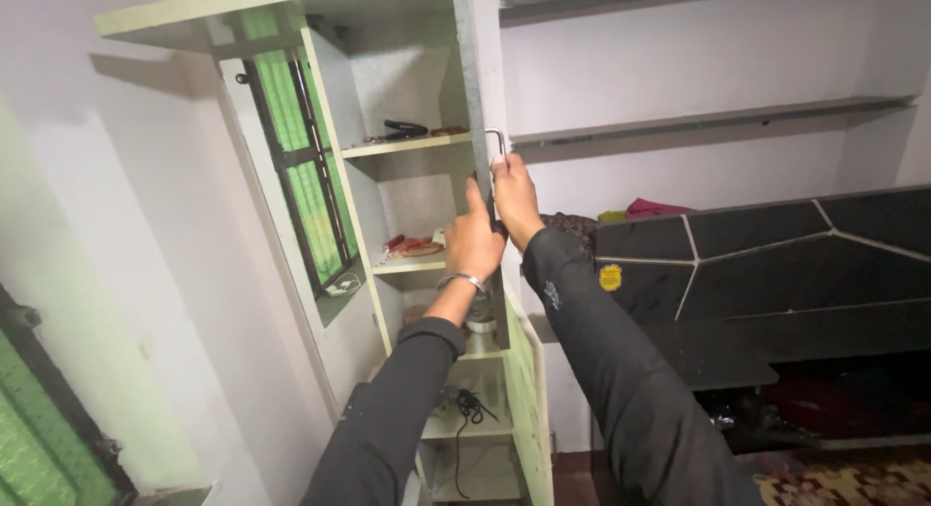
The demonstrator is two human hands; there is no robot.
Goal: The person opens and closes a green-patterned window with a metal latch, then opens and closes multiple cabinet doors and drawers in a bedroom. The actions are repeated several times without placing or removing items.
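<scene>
Room around me: white plastered walls [165, 225]; a barred window [301, 176] with green light behind; two long wall shelves [708, 123] to my right; a dark panelled headboard [776, 264] below them; patterned floor [834, 482] underneath.

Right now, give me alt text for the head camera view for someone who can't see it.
Two hands in black sleeves grip the edge of an open cabinet door: the right hand on its metal handle, the left hand just below. Inside, shelves hold small items.
</scene>
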